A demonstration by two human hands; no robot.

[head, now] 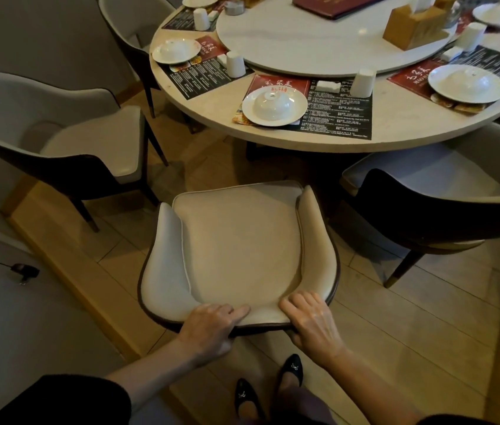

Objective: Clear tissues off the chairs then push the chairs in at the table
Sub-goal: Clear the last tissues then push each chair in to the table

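A cream padded chair (239, 246) with a dark wooden shell stands right in front of me, its seat bare and facing the round table (396, 133). My left hand (212, 326) grips the top of the chair's backrest at its left, fingers over the cushion and thumb behind. My right hand (310, 320) grips the same backrest edge at its right. No tissue shows on this seat. The chair's front edge lies a short way from the table's rim.
A second chair (67, 142) stands to the left, angled away from the table, and a third chair (445, 204) sits at the right, partly under the table. Plates, cups, placemats and a turntable (319, 41) cover the table. My shoes (267, 384) are on wooden floor.
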